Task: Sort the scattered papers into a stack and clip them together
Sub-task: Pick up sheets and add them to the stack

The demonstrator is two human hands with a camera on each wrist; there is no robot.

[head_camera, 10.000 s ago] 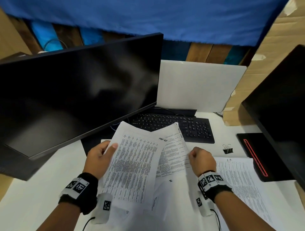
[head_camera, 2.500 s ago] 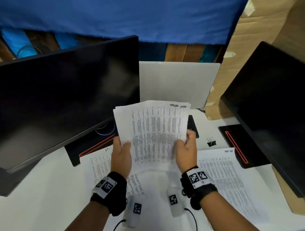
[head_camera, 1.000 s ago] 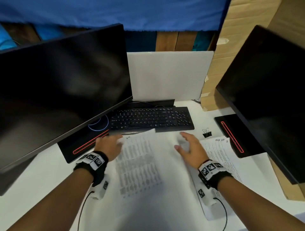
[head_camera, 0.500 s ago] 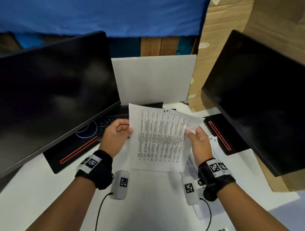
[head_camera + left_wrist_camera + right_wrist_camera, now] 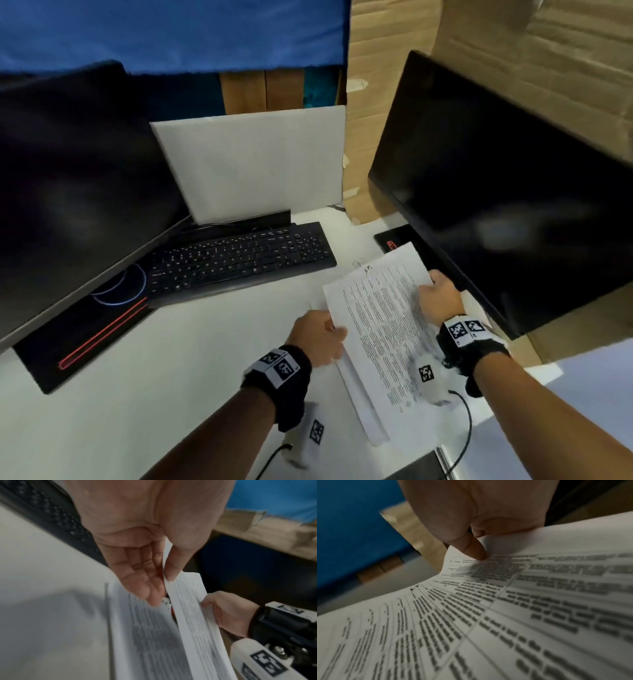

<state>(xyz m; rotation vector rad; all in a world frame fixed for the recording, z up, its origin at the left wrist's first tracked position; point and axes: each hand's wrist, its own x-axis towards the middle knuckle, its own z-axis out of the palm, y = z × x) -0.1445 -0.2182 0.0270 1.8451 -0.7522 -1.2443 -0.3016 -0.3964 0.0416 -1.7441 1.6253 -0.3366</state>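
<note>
A stack of printed papers (image 5: 380,325) hangs tilted just above the white desk at the right. My left hand (image 5: 325,337) pinches its left edge, thumb on top and fingers beneath, as the left wrist view shows (image 5: 163,589). My right hand (image 5: 435,291) pinches the far right edge, its thumb (image 5: 474,553) pressing on the print. Under the stack (image 5: 193,609) another printed sheet (image 5: 145,635) lies flat on the desk. A small wire shape that may be the binder clip (image 5: 358,263) lies just beyond the stack's far edge.
A black keyboard (image 5: 239,260) lies at the centre back, before a white board (image 5: 257,164). A dark monitor (image 5: 78,192) leans in on the left. Another monitor (image 5: 513,205) overhangs the right, close above my right hand. Cardboard (image 5: 394,68) stands behind.
Half a second ago both hands held the stack upright in front of the keyboard. Now it is farther right and lower, tilted flatter over the sheet on the desk.
</note>
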